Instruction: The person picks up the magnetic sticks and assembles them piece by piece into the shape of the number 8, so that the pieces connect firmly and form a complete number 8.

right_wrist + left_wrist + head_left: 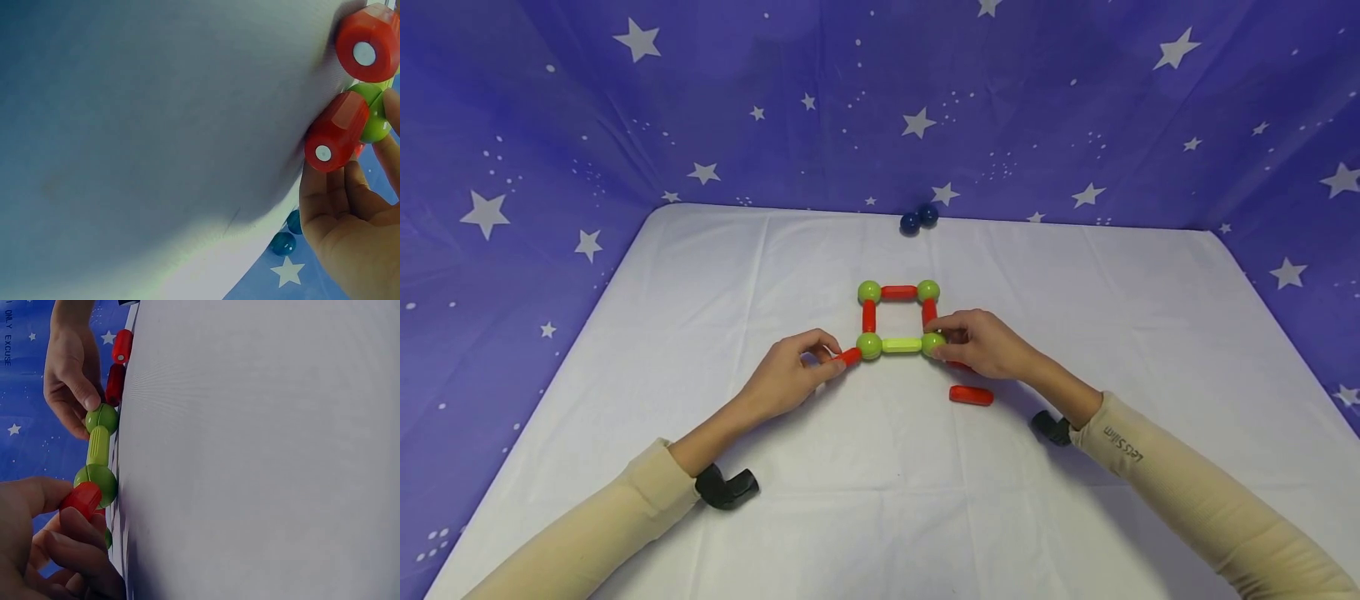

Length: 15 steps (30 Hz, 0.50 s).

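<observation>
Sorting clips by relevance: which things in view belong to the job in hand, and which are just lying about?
In the job:
Four green balls, lime bar and three joined red bars, forming a square; right fingers on one ball
Held red bar, in the left fingers

Lying about:
Two dark blue balls
Unheld red bar nearest the viewer, possibly a spare part

Beige sleeves, the right one printed with dark lettering, have curved black attachments at both cuffs.

Two dark-blue balls near far edge of white table; starry purple backdrop.
</observation>
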Each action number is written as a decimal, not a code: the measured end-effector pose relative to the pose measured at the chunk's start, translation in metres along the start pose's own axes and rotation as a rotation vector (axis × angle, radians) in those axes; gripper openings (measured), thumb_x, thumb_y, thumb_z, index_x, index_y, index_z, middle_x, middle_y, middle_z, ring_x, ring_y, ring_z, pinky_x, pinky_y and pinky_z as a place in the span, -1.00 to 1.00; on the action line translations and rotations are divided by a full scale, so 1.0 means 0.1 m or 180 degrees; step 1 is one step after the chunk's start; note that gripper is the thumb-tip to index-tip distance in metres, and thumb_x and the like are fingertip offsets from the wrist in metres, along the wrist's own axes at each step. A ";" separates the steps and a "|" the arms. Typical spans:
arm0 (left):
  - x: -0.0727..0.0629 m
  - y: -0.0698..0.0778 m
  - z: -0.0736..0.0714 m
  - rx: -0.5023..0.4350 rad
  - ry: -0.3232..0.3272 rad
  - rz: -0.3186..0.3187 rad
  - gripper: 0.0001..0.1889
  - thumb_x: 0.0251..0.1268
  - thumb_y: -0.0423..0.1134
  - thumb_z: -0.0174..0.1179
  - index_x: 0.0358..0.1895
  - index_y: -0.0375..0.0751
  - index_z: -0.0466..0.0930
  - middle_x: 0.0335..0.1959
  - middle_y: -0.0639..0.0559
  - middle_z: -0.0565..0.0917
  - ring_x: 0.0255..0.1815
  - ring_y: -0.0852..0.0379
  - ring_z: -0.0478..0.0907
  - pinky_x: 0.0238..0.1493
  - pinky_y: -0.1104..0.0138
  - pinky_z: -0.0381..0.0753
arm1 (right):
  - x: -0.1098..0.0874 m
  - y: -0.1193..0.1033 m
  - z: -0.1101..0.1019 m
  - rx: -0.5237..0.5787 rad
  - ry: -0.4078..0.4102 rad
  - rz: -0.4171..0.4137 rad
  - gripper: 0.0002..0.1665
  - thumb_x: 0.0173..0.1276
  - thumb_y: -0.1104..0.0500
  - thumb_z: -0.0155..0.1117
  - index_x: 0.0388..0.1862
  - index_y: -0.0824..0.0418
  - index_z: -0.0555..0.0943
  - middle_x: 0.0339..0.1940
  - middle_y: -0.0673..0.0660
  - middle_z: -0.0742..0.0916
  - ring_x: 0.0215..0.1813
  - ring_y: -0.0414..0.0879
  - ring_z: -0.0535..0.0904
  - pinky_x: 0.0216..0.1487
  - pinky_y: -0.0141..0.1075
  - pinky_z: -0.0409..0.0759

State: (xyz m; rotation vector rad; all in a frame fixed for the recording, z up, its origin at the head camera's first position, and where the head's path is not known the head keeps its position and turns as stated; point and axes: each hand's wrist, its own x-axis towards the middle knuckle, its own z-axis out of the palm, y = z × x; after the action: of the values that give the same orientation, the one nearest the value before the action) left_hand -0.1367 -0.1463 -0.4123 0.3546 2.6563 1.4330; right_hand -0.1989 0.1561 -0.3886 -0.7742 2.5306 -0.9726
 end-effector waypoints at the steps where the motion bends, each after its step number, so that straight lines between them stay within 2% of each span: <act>1: 0.00 0.00 0.00 -0.0004 -0.0001 -0.0018 -0.90 0.27 -0.24 0.32 -0.19 -0.10 0.63 -0.39 0.07 0.64 -0.49 0.11 0.48 -0.45 0.31 0.44 | 0.00 0.00 0.00 0.0003 0.0002 -0.0003 -0.60 0.31 0.28 0.37 0.14 0.28 0.65 -0.37 0.08 0.57 -0.31 -0.03 0.43 -0.34 -0.26 0.39; 5: -0.01 0.02 0.01 -0.0107 -0.0082 -0.0096 -0.88 0.28 -0.22 0.31 -0.17 -0.09 0.62 -0.41 0.07 0.64 -0.58 0.12 0.48 -0.53 0.33 0.45 | 0.01 0.00 0.01 -0.0002 0.0023 -0.0013 -0.60 0.30 0.28 0.38 0.13 0.28 0.65 -0.37 0.08 0.57 -0.31 -0.03 0.43 -0.34 -0.27 0.39; 12: -0.07 0.12 0.10 -0.0267 -0.0573 -0.0087 -0.80 0.36 -0.19 0.24 0.00 -0.01 0.66 -0.30 0.08 0.68 -0.73 0.05 0.50 -0.62 0.27 0.48 | 0.00 -0.01 0.02 -0.0020 0.0033 0.0038 -0.59 0.29 0.26 0.39 0.13 0.26 0.66 -0.36 0.08 0.58 -0.30 -0.03 0.44 -0.34 -0.26 0.40; 15: -0.07 0.14 0.13 -0.0274 -0.0654 -0.0090 -0.74 0.36 -0.20 0.25 0.08 -0.02 0.65 -0.27 0.07 0.68 -0.74 0.05 0.50 -0.64 0.27 0.46 | 0.00 -0.01 0.02 -0.0021 0.0030 0.0043 -0.59 0.30 0.26 0.39 0.14 0.26 0.66 -0.36 0.08 0.58 -0.30 -0.03 0.43 -0.33 -0.25 0.40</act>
State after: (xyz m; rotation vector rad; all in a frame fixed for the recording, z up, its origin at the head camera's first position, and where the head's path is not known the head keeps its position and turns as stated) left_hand -0.1254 -0.1294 -0.4078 0.4291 2.4207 1.4142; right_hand -0.1978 0.1540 -0.3890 -0.7553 2.5450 -0.9664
